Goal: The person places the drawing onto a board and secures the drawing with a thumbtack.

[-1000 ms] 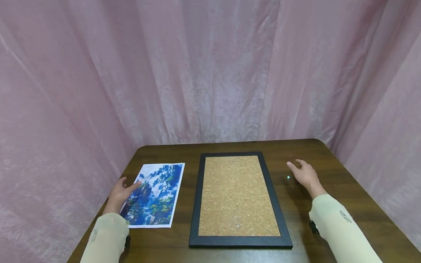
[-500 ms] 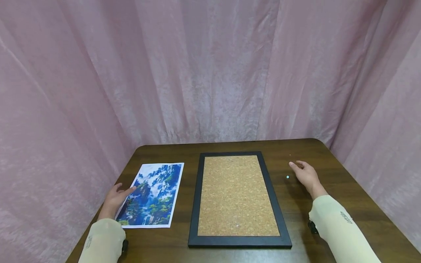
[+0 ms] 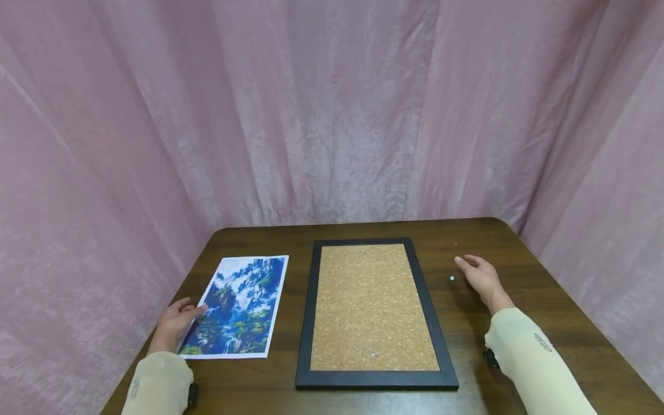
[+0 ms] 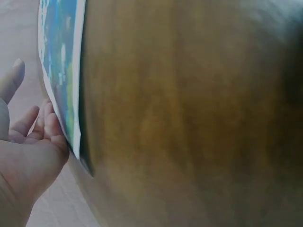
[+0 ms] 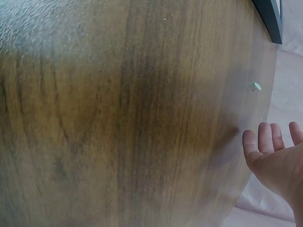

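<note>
Left hand (image 3: 173, 324) slid nearer down left edge of landscape print (image 3: 237, 305) — grip spread, thumb apart; contact unclear. Print lies on surface (image 3: 280, 387), left of corkboard (image 3: 373, 311), probably for easy reach. Right hand (image 3: 483, 279) near pin (image 3: 452, 278), grip loosely spread, nothing held. Right sleeve (image 3: 534, 357) carries lettering — unreadable.

A white-bordered blue landscape print (image 3: 240, 305) lies at the left hand (image 3: 173, 324).

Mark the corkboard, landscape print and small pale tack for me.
Corkboard (image 3: 373, 308), head view: middle of its cork face.
Landscape print (image 3: 238, 306), head view: middle of the printed picture.
Small pale tack (image 5: 257, 86), right wrist view: its head.
</note>
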